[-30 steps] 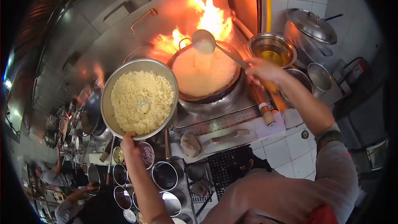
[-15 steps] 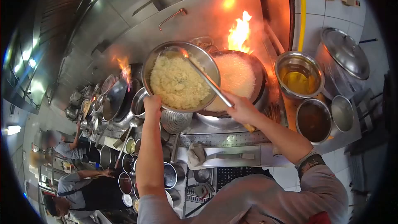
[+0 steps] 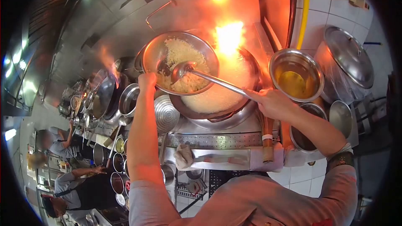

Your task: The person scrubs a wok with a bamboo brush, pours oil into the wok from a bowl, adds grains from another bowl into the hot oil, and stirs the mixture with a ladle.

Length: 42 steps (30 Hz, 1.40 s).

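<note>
Bowl (image 3: 155,54) of pale crumbs (image 3: 180,50) and lit-up wok (image 3: 184,112), upper centre.
The left hand (image 3: 147,81) is closed on the bowl's rim; the right (image 3: 274,102) is wrapped round the ladle (image 3: 217,84), its head in the crumbs. Flame (image 3: 229,37) glows on the steel wall (image 3: 184,8); cloth (image 3: 183,156) and brush (image 3: 268,146) lie along the counter (image 3: 228,159), lower centre. White tiles (image 3: 318,33) fill upper right.

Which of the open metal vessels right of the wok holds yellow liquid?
The wide bowl nearest the wok; its yellow contents set it apart from the dark pot and the grey pot lower in view.
</note>
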Each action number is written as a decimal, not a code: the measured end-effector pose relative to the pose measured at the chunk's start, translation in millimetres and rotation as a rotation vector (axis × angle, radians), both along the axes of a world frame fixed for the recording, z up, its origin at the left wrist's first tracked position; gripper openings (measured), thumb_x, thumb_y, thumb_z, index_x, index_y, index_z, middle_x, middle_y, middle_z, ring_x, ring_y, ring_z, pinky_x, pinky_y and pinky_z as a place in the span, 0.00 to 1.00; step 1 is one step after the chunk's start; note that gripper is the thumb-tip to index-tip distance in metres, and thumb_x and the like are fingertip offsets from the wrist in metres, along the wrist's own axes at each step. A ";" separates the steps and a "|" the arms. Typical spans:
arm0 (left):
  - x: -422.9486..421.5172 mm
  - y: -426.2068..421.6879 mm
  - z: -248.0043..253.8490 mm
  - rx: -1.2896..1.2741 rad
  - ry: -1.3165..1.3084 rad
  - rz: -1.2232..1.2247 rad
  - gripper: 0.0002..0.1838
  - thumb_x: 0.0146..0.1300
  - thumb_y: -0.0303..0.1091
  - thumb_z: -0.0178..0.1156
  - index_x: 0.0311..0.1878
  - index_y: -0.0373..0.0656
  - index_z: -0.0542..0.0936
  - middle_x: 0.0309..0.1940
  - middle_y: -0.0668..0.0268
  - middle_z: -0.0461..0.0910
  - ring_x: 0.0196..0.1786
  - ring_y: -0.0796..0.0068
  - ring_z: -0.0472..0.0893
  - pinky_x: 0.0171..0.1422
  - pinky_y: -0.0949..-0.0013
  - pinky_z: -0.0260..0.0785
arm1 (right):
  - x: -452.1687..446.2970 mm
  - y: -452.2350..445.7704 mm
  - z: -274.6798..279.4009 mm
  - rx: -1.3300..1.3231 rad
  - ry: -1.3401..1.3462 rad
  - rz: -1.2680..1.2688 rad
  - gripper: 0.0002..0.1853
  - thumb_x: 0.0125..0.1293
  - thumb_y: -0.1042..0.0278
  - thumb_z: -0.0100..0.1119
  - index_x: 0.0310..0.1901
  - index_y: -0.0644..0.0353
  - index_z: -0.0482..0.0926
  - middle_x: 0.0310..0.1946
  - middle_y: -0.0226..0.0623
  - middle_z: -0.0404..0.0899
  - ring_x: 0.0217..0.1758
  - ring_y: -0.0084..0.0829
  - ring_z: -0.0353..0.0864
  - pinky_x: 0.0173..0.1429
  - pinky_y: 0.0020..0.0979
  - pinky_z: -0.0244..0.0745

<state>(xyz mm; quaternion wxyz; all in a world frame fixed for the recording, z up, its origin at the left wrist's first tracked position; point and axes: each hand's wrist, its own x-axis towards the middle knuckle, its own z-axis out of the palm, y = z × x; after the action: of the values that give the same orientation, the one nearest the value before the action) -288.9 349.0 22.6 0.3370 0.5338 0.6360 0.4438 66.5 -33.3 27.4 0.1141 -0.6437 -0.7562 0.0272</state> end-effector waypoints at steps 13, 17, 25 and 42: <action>39.7 -9.9 69.8 0.221 0.744 0.101 0.21 0.64 0.44 0.59 0.52 0.36 0.83 0.51 0.44 0.83 0.56 0.45 0.84 0.58 0.49 0.77 | 39.1 -21.1 -8.5 -0.047 -0.039 -0.166 0.40 0.62 0.77 0.52 0.76 0.38 0.61 0.43 0.43 0.85 0.42 0.50 0.85 0.47 0.47 0.81; 51.0 -21.0 84.0 0.287 0.745 0.134 0.21 0.63 0.43 0.59 0.52 0.38 0.83 0.51 0.44 0.83 0.56 0.42 0.83 0.61 0.47 0.75 | 38.9 -20.3 -7.9 0.093 0.066 -0.108 0.37 0.61 0.77 0.52 0.75 0.43 0.65 0.36 0.50 0.83 0.40 0.50 0.84 0.45 0.50 0.79; 67.7 -48.8 104.3 0.383 0.733 0.206 0.18 0.63 0.42 0.59 0.51 0.42 0.83 0.48 0.46 0.85 0.52 0.42 0.84 0.57 0.46 0.76 | -10.5 54.8 -22.1 0.229 0.409 -0.089 0.39 0.61 0.77 0.53 0.76 0.43 0.62 0.41 0.52 0.83 0.42 0.52 0.84 0.47 0.49 0.79; 58.1 -22.2 75.9 0.454 0.610 0.202 0.16 0.63 0.37 0.56 0.51 0.46 0.84 0.45 0.47 0.85 0.51 0.42 0.84 0.57 0.46 0.76 | 19.5 -14.5 -7.6 -0.032 0.122 -0.131 0.39 0.61 0.77 0.52 0.76 0.42 0.62 0.32 0.45 0.82 0.36 0.49 0.84 0.44 0.48 0.79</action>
<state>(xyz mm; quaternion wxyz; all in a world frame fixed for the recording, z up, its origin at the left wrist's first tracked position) -230.8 326.7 98.5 -0.0393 0.6368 0.6421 0.4251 86.0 -47.8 19.8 0.1512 -0.6908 -0.7035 0.0710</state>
